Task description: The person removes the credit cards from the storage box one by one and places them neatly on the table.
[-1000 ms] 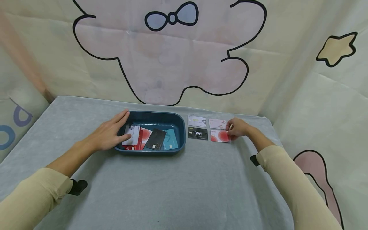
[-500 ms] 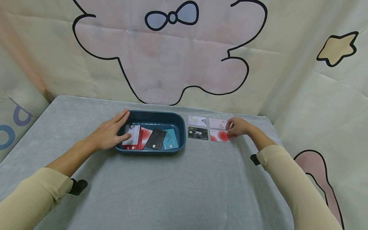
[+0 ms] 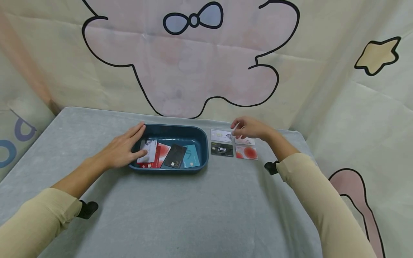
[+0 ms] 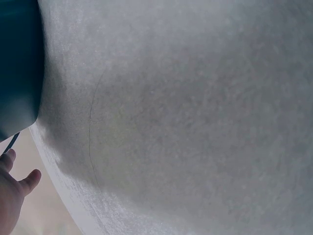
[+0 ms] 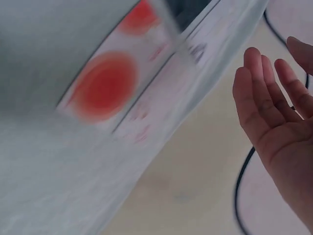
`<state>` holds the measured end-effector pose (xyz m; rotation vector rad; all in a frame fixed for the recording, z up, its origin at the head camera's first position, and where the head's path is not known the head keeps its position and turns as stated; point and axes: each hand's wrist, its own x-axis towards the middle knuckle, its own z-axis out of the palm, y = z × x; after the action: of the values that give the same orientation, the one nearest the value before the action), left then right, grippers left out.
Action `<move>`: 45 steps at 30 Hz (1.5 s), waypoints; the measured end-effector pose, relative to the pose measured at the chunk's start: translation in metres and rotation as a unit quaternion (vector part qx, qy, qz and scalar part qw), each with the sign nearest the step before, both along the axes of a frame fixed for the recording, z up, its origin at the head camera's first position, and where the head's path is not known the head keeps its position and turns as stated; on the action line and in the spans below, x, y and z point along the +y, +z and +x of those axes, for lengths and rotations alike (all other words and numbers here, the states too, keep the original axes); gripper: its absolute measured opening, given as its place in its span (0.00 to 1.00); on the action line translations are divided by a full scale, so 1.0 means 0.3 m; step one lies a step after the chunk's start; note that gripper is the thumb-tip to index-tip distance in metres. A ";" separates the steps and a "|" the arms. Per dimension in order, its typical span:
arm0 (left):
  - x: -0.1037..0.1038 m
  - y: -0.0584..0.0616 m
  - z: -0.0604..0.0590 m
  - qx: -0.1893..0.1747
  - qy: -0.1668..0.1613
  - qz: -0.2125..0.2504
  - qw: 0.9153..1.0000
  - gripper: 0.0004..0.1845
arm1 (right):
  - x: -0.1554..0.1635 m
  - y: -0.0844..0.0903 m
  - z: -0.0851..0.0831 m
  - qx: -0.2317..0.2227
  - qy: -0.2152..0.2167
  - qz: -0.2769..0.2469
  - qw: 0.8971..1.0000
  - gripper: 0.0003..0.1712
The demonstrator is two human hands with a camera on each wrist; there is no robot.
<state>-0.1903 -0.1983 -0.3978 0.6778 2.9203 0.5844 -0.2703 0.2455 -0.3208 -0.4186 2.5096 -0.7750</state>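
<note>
A dark blue tray [image 3: 174, 129] holds several cards, among them a white one [image 3: 149, 146], a black one [image 3: 175, 156] and a teal one [image 3: 191, 156]. My left hand [image 3: 137, 141] lies flat over the tray's left rim, fingers straight, thumb on the white card. To the right of the tray, a white card [image 3: 221, 135], a pale pink card [image 3: 246, 141], a black Vip card [image 3: 222, 149] and a red-spotted card [image 3: 246, 152] form a square. My right hand [image 3: 237, 130] hovers over the pale pink card, fingers relaxed and holding nothing; its palm [image 5: 274, 112] shows bare in the right wrist view.
Grey cloth [image 3: 193, 208] covers the table, and bare cloth [image 4: 186, 122] fills the left wrist view. A cartoon-printed backdrop [image 3: 193, 64] stands right behind the table. The table's right edge [image 3: 306, 143] runs close to the four cards.
My right hand has left the red-spotted card's right edge, risen and moved left and back over the pale pink card. The left hand and the tray have not moved.
</note>
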 end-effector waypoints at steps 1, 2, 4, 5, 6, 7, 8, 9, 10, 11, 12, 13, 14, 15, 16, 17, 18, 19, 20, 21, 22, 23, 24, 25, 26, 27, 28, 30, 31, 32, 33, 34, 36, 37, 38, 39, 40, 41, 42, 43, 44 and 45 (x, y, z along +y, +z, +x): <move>0.000 -0.001 0.000 0.000 0.000 0.000 1.000 0.48 | -0.022 0.006 0.001 0.003 0.004 -0.005 1.000 0.18; 0.001 -0.003 -0.001 -0.001 0.001 -0.001 1.000 0.48 | -0.042 0.010 0.001 0.007 0.010 -0.010 1.000 0.18; 0.001 -0.004 -0.001 -0.001 0.002 -0.001 1.000 0.48 | -0.082 0.018 0.002 0.016 0.019 -0.019 1.000 0.17; 0.001 -0.004 -0.001 -0.001 0.003 -0.001 1.000 0.49 | -0.102 0.020 0.001 0.020 0.024 -0.021 0.999 0.16; 0.001 -0.004 -0.001 -0.001 0.003 -0.001 1.000 0.49 | -0.122 0.023 0.002 0.022 0.028 -0.024 0.999 0.16; 0.001 -0.005 -0.001 -0.001 0.003 -0.001 1.000 0.48 | -0.142 0.027 0.003 0.024 0.031 -0.026 0.999 0.17; 0.000 -0.004 -0.001 -0.001 0.004 -0.001 1.000 0.49 | -0.161 0.028 0.003 0.025 0.037 -0.028 0.999 0.17; -0.001 -0.004 0.000 -0.001 0.004 -0.001 1.000 0.49 | -0.181 0.029 0.004 0.025 0.041 -0.030 0.998 0.18; -0.002 -0.004 0.000 -0.001 0.004 -0.001 1.000 0.49 | -0.199 0.030 0.005 0.025 0.045 -0.032 0.998 0.18; -0.003 -0.004 0.000 -0.001 0.003 -0.001 1.000 0.49 | -0.217 0.031 0.005 0.026 0.050 -0.034 0.998 0.18; -0.004 -0.004 0.000 -0.001 0.003 -0.001 1.000 0.49 | -0.233 0.031 0.006 0.026 0.054 -0.036 0.998 0.19; -0.005 -0.005 0.000 -0.001 0.003 -0.002 1.000 0.49 | -0.248 0.030 0.007 0.026 0.058 -0.040 0.997 0.19; -0.005 -0.005 0.000 0.000 0.002 -0.002 1.000 0.49 | -0.262 0.030 0.007 0.026 0.062 -0.044 0.997 0.18; -0.006 -0.004 0.000 0.000 0.001 -0.002 1.000 0.48 | -0.275 0.029 0.007 0.027 0.065 -0.048 0.996 0.18; -0.005 -0.004 0.000 0.001 0.001 -0.001 1.000 0.48 | -0.287 0.029 0.007 0.025 0.068 -0.054 0.996 0.18; -0.005 -0.004 0.000 0.002 0.000 -0.001 1.000 0.48 | -0.298 0.028 0.007 0.024 0.071 -0.060 0.995 0.18; -0.005 -0.004 0.000 0.002 0.000 -0.001 1.000 0.48 | -0.309 0.028 0.008 0.022 0.073 -0.064 0.995 0.18; -0.005 -0.003 0.000 0.002 -0.001 -0.001 1.000 0.48 | -0.320 0.028 0.008 0.019 0.074 -0.070 0.995 0.18; -0.005 -0.003 0.000 0.002 -0.001 -0.001 1.000 0.48 | -0.331 0.029 0.009 0.016 0.076 -0.072 0.994 0.18; -0.004 -0.003 0.000 0.001 0.000 -0.001 1.000 0.48 | -0.340 0.028 0.010 0.014 0.077 -0.074 0.994 0.18; -0.004 -0.004 0.000 0.000 0.000 -0.001 1.000 0.48 | -0.350 0.028 0.011 0.011 0.078 -0.074 0.994 0.19; -0.004 -0.004 0.000 -0.001 0.000 -0.001 1.000 0.49 | -0.360 0.027 0.011 0.007 0.080 -0.072 0.994 0.20; -0.004 -0.004 -0.001 -0.001 0.001 -0.001 1.000 0.49 | -0.369 0.025 0.010 0.001 0.084 -0.069 0.994 0.20; -0.004 -0.004 -0.001 -0.002 0.001 -0.002 1.000 0.49 | -0.378 0.023 0.009 -0.008 0.089 -0.064 0.994 0.21; -0.004 -0.005 -0.001 -0.002 0.002 -0.002 1.000 0.49 | -0.388 0.021 0.008 -0.019 0.093 -0.058 0.994 0.22; -0.004 -0.005 -0.001 -0.003 0.002 -0.002 1.000 0.49 | -0.396 0.017 0.004 -0.031 0.098 -0.051 0.993 0.23; -0.003 -0.005 -0.001 -0.003 0.003 -0.002 1.000 0.49 | -0.405 0.013 0.001 -0.043 0.103 -0.045 0.993 0.24; -0.003 -0.005 -0.001 -0.003 0.004 -0.003 1.000 0.49 | -0.421 0.007 -0.003 -0.064 0.111 -0.030 0.991 0.25; -0.003 -0.005 -0.001 -0.003 0.004 -0.002 1.000 0.49 | -0.428 0.005 -0.004 -0.074 0.113 -0.025 0.991 0.26; -0.002 -0.005 -0.001 -0.003 0.004 -0.002 1.000 0.49 | -0.435 0.002 -0.005 -0.081 0.115 -0.020 0.990 0.27; -0.002 -0.005 -0.001 -0.003 0.004 -0.002 1.000 0.49 | -0.442 -0.001 -0.007 -0.086 0.117 -0.016 0.989 0.28; -0.002 -0.005 -0.001 -0.003 0.004 -0.002 1.000 0.49 | -0.448 -0.002 -0.006 -0.091 0.116 -0.013 0.989 0.28; -0.001 -0.004 -0.001 -0.004 0.003 -0.002 1.000 0.49 | -0.461 -0.004 -0.005 -0.102 0.116 -0.010 0.988 0.29; -0.001 -0.004 -0.001 -0.004 0.003 -0.001 1.000 0.49 | -0.466 -0.006 -0.005 -0.109 0.114 -0.009 0.987 0.30; 0.000 -0.004 -0.001 -0.004 0.003 -0.002 1.000 0.49 | -0.471 -0.008 -0.006 -0.116 0.112 -0.008 0.987 0.30; 0.000 -0.003 -0.001 -0.004 0.003 -0.002 1.000 0.49 | -0.475 -0.009 -0.007 -0.125 0.109 -0.006 0.986 0.30; 0.001 -0.002 -0.001 -0.005 0.003 -0.002 1.000 0.49 | -0.480 -0.009 -0.007 -0.133 0.107 -0.004 0.985 0.31; 0.002 -0.001 -0.001 -0.005 0.003 -0.002 1.000 0.49 | -0.484 -0.010 -0.007 -0.140 0.106 0.000 0.984 0.31; 0.003 0.000 -0.001 -0.005 0.003 -0.003 1.000 0.49 | -0.488 -0.010 -0.008 -0.148 0.104 0.004 0.984 0.31; 0.004 0.000 -0.001 -0.005 0.003 -0.003 1.000 0.49 | -0.492 -0.010 -0.008 -0.156 0.101 0.007 0.983 0.32; 0.004 0.001 -0.001 -0.006 0.003 -0.004 1.000 0.49 | -0.497 -0.010 -0.009 -0.162 0.099 0.011 0.982 0.32; 0.004 0.001 -0.001 -0.006 0.003 -0.003 1.000 0.49 | -0.502 -0.009 -0.008 -0.167 0.097 0.015 0.981 0.32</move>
<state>-0.1907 -0.1970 -0.3974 0.6630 2.9119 0.5776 -0.2729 0.0951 -0.3235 -0.4712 2.1309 -0.6681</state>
